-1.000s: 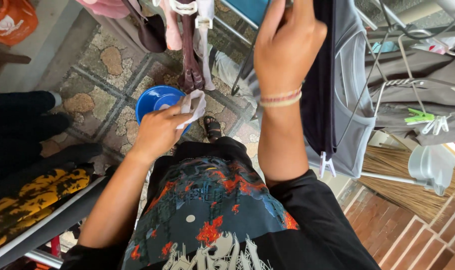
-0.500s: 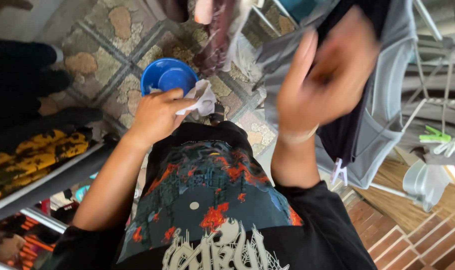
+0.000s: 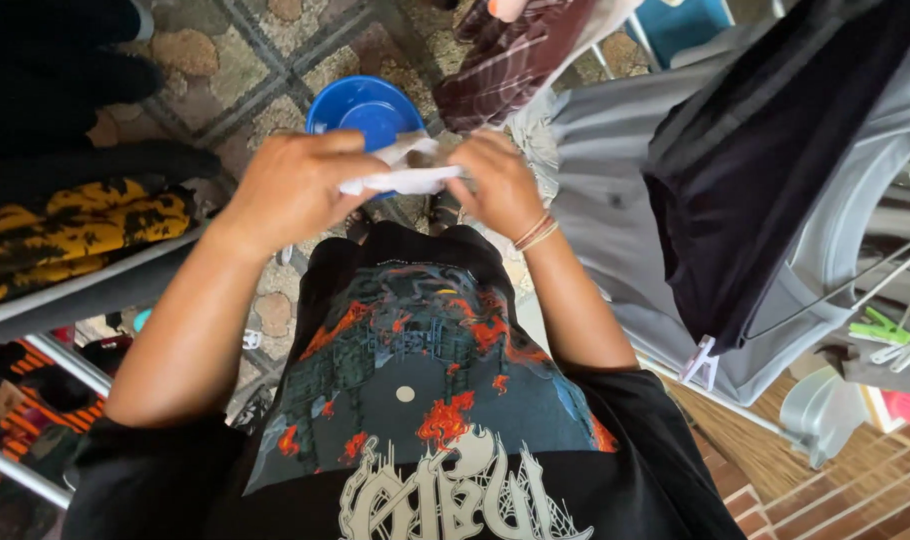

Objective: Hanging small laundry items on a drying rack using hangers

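White cloth (image 3: 400, 180) pinched by left hand (image 3: 293, 190) and right hand (image 3: 497, 185), above blue basin's rim (image 3: 327, 100)

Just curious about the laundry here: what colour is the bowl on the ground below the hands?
The bowl is bright blue, seen best in the head view, partly hidden behind the white cloth.

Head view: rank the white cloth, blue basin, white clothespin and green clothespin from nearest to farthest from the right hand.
1. White cloth: held in the right hand.
2. Blue basin: just up-left, on the floor.
3. White clothespin: lower right, on the grey garment's hem.
4. Green clothespin: far right.
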